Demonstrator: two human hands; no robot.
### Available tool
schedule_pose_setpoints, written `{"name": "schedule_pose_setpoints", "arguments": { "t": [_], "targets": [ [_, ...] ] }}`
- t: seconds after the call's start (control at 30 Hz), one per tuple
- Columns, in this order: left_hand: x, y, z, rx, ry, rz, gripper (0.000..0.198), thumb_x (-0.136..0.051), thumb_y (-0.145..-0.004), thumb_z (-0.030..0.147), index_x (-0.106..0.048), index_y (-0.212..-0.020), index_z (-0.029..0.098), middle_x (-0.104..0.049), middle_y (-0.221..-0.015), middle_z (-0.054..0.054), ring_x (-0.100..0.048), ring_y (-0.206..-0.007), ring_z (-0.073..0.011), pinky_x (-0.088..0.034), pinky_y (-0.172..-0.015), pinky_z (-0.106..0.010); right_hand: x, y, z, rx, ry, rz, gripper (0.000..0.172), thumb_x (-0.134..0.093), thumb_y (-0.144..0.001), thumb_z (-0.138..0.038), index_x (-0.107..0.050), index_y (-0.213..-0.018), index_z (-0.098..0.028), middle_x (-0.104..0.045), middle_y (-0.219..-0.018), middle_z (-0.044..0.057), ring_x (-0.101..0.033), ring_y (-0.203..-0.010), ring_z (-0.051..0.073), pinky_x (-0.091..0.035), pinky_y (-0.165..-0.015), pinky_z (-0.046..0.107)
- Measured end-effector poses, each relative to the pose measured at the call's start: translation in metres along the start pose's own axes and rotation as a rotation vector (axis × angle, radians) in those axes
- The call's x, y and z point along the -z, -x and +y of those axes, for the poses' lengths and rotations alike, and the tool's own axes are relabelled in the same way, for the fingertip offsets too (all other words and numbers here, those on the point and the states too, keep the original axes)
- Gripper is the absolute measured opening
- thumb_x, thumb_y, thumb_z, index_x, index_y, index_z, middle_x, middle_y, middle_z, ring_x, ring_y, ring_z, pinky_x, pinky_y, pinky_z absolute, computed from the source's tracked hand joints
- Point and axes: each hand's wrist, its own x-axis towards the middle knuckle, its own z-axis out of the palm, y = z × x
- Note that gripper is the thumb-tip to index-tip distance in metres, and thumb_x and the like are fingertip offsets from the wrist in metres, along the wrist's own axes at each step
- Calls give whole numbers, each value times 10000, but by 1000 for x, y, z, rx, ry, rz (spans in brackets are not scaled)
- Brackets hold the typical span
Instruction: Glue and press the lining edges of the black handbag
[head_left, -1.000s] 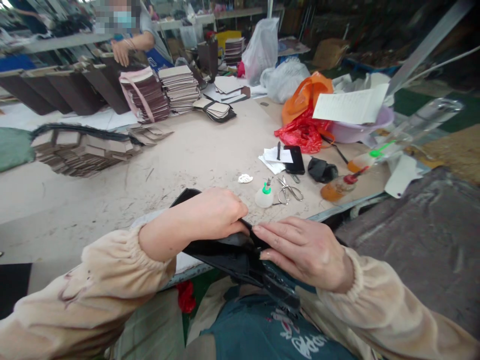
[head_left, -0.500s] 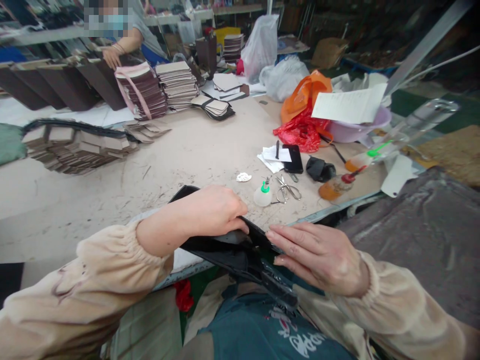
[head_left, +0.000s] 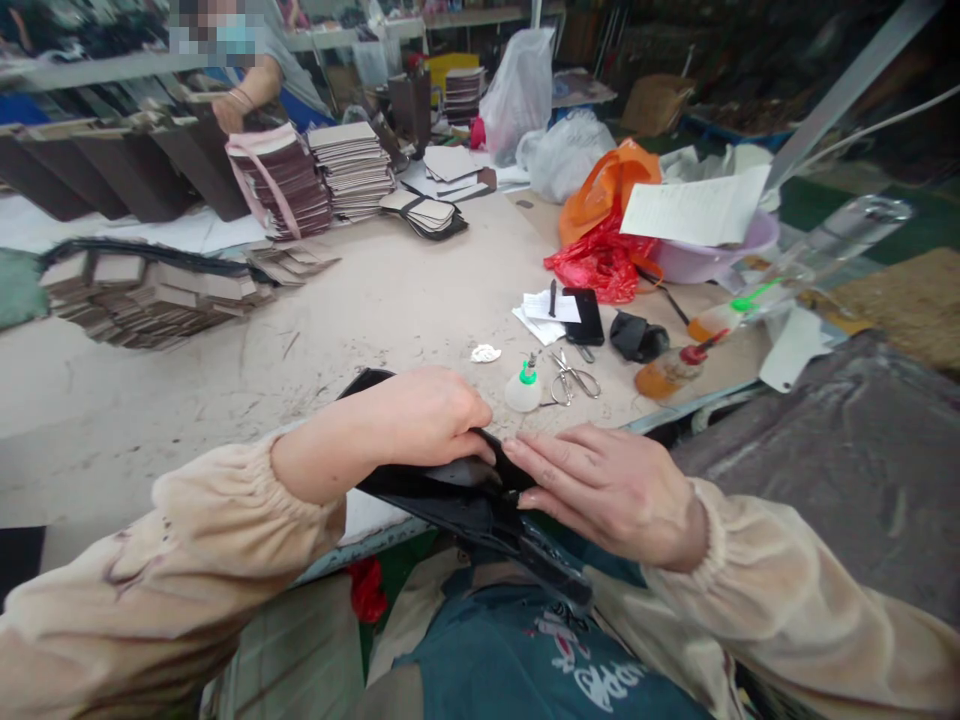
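Note:
In the head view, a black leather piece [head_left: 476,515], folded open like a wallet, lies tilted over the table's near edge. My left hand [head_left: 427,418] reaches across it, fingers curled and closed on its upper edge. My right hand [head_left: 607,490] is at the other side of the piece. Its fingers are long and together, the thumb below, and the fingertips pinch the rim. The left hand and forearm hide part of the leather. Beyond the hands stand a small bottle with a green collar [head_left: 523,388] and a pair of scissors [head_left: 574,378].
On the table [head_left: 405,300] lie a black phone [head_left: 583,318], a crumpled black piece [head_left: 637,338] and a bottle of orange liquid [head_left: 669,374]. Bundled brown pieces [head_left: 150,295] are at left, stacks [head_left: 351,170] behind. A co-worker's hand [head_left: 229,112] touches a tied stack. Plastic bags [head_left: 517,95] stand farther back.
My right hand has moved left, and its fingertips have come onto the black leather piece near my left hand. The left hand keeps its hold.

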Motion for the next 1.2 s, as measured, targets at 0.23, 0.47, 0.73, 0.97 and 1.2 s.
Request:
{"name": "schedule_pose_setpoints", "arguments": {
  "t": [0.23, 0.47, 0.73, 0.97, 1.2],
  "targets": [
    [1, -2, 0, -4, -2, 10, 290, -548, -856, 402, -644, -693, 182, -639, -618, -35, -593, -596, -165, -361, -546, -269, 10, 13, -1, 28, 11, 9, 378, -607, -875, -332, -616, -1178, -106, -713, -1068, 58, -635, -822, 173, -542, -647, 303],
    [0, -2, 0, 1, -10, 33, 233, -569, -836, 335, -661, -690, 178, -639, -605, -35, -591, -580, -163, -358, -536, -272, -2, -6, -3, -1, 48, -15, 428, -556, -898, -386, -599, -1217, -104, -698, -1098, 85, -634, -812, 194, -535, -630, 326],
    [0, -3, 0, 2, 2, 40, 319, -543, -855, 438, -663, -699, 186, -634, -598, -24, -590, -579, -150, -346, -532, -260, 6, 11, 1, -11, 8, -6, 394, -611, -871, -279, -572, -1221, -102, -710, -1041, 89, -648, -841, 193, -555, -677, 319],
    [1, -4, 0, 20, 17, 30, 299, -553, -857, 427, -668, -715, 191, -652, -632, -24, -594, -598, -151, -357, -548, -256, 13, 28, -3, -326, -253, 144, 252, -634, -835, -170, -655, -1086, -177, -707, -1015, 80, -668, -867, 172, -561, -742, 280],
    [0, -5, 0, 27, -12, 44, 314, -551, -853, 441, -662, -711, 184, -657, -636, -34, -598, -604, -163, -352, -538, -261, -4, 5, -18, -676, -573, 265, 78, -603, -840, -172, -674, -869, -186, -695, -831, 39, -648, -785, 162, -534, -695, 283]
  ]
}}
